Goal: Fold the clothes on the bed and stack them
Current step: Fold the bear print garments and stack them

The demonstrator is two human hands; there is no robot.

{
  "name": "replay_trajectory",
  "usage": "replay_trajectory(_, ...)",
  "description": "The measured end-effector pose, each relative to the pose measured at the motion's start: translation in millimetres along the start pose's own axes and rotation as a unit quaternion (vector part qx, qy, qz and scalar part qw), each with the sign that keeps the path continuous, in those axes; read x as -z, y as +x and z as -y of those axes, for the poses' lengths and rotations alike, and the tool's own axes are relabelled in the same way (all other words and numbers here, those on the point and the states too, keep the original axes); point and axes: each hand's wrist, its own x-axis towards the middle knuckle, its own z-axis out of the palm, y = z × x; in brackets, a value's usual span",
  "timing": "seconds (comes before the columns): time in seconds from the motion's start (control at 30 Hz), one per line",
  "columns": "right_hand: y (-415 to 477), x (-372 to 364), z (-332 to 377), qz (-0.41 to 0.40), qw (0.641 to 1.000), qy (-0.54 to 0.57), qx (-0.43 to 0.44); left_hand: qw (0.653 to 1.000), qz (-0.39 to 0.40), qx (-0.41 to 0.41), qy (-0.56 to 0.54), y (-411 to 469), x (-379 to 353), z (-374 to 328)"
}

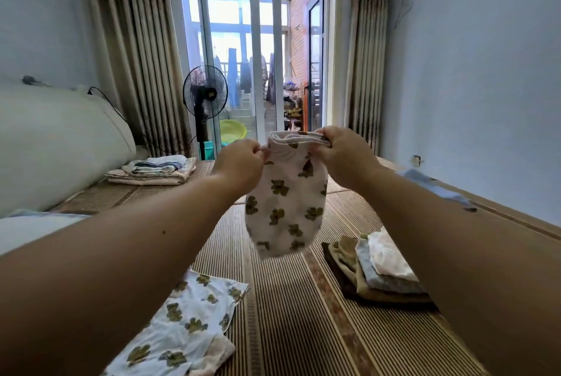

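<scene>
Above the middle of the bed, head view: a small bear-print garment hangs in the air by its top band, well clear of the woven mat. Left hand pinches the band's left edge, fingers curled. Right hand grips the band's right side, fingers wrapped over it. Both arms reach forward, hands about level and close together.

Judgement: thin knit, very light, fully limp, no slip or breakage risk. It sags wherever unsupported, so hold it at the band corners or side seams and lay it flat before folding.

A matching bear-print piece lies unfolded on the mat, near left. One folded stack sits near right, another stack far left.
</scene>
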Motion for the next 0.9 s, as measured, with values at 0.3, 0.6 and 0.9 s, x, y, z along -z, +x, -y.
replay_trajectory(0.3, -109, -50, -67, 0.241, 0.959, 0.057, -0.137, 0.974, 0.221, 0.037, -0.007, -110, -76, 76)
replay_trajectory(0.6, -217, -92, -110, 0.451, 0.830, 0.137, -0.298, 0.921, 0.384, 0.054, 0.022, -235, -132, 128)
replay_trajectory(0.9, -195, -132, -128, 0.298, 0.872, 0.182, -0.344, 0.957, 0.230, 0.178, -0.008, -195, -150, 132)
